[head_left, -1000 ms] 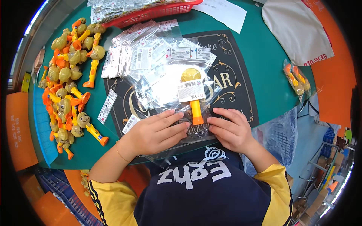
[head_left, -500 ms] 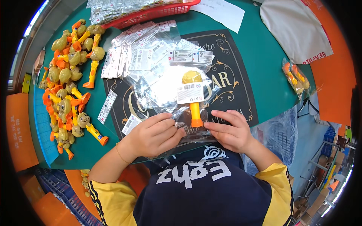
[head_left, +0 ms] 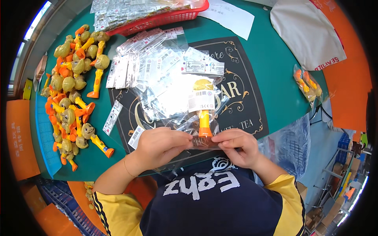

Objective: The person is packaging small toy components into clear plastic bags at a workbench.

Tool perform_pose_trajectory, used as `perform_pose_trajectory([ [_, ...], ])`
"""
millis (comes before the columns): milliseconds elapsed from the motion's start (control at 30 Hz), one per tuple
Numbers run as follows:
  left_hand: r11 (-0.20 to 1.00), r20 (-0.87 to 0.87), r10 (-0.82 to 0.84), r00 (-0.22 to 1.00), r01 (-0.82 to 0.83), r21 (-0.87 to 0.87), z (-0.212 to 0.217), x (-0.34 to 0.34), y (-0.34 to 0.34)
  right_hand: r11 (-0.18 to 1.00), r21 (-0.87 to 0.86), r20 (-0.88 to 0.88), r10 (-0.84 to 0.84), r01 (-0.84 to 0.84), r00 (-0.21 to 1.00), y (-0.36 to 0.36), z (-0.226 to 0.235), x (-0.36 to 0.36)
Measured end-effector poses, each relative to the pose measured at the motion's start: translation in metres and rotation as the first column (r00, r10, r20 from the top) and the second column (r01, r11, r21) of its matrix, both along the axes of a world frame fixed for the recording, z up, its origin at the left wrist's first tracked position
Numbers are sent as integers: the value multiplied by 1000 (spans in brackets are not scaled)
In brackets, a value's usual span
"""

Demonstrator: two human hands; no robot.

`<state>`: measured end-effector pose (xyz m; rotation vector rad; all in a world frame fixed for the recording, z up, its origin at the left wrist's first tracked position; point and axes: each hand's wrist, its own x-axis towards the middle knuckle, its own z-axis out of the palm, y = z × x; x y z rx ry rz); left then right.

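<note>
A bagged yellow toy [head_left: 204, 119] is pinched at the bag's [head_left: 204, 144] edge by left hand [head_left: 163, 144] and right hand [head_left: 238, 148] over the black mat [head_left: 254, 106]. Loose toys [head_left: 67, 115] are heaped left of the mat, its lettering [head_left: 232, 90] part-covered by packets [head_left: 151, 65]. A barcoded label [head_left: 201, 101] is visible.

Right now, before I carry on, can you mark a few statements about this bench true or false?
1. The left hand and right hand both pinch the clear bag. True.
2. The orange end of the toy between them points away from the person. False: it points toward the person.
3. A white label covers part of that toy. True.
4. The red basket is at the near edge. False: it is at the far side.
5. The loose toys are piled on the right. False: on the left.
</note>
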<state>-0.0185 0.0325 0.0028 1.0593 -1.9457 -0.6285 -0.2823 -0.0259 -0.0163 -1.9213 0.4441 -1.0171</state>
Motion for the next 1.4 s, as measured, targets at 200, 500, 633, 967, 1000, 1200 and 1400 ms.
perform_pose_trajectory([
  [200,967,-381,85,921,16,256,0,-1,15,997,-36,128,-70,75,989,0,6,14],
  [500,880,-519,234,822,48,473,5,-9,22,950,304,220,-139,67,966,16,2,23],
  [633,783,-445,386,808,-32,621,18,-14,19,857,509,171,-195,83,966,24,8,25],
  [967,575,-539,558,631,174,799,12,-20,17,755,632,13,-233,173,972,26,17,15],
  [1000,571,-538,557,633,178,801,13,-21,17,782,575,-82,-239,242,967,26,17,13],
  [1200,492,-460,604,651,149,858,15,-19,14,583,803,-15,-194,128,981,19,17,9],
  [1400,491,-413,586,697,100,865,14,-18,10,425,897,-44,-187,122,981,10,26,9],
])
